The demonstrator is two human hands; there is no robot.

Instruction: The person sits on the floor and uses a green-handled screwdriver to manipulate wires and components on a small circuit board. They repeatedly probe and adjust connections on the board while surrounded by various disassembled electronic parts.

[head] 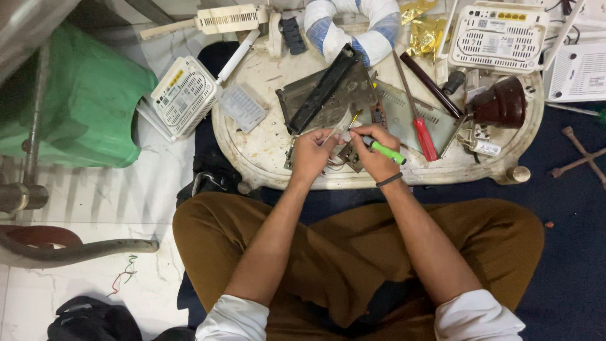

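A person in brown trousers and white rolled sleeves sits cross-legged on the floor, seen from above, working at the near edge of a low, worn, cream-coloured oval table (265,151).

The left hand (311,153) curls its fingers around the edge of a small, dark metal bracket-like part (349,155) that lies on the table just in front of the knees, with thin wires trailing from it. The right hand (372,148), with a dark band at the wrist, has its fingers pressed together around the bright green handle of a slim screwdriver (386,151), whose tip points down and left toward the small part between the two hands. The hands are nearly touching.

Just beyond the hands lies a flat, grey, scuffed metal chassis plate (328,95) with a long black plastic strip across it. To its right a red-handled screwdriver (424,136) lies on the table, near a dark maroon rounded object (502,104). A white vented router box (499,38) sits at the table's far right, another white vented router box (184,95) leans off its left edge, and a blue-and-white rolled cloth ring (353,25) rests at the far side. A green plastic bag (82,101) sits on the floor to the left.
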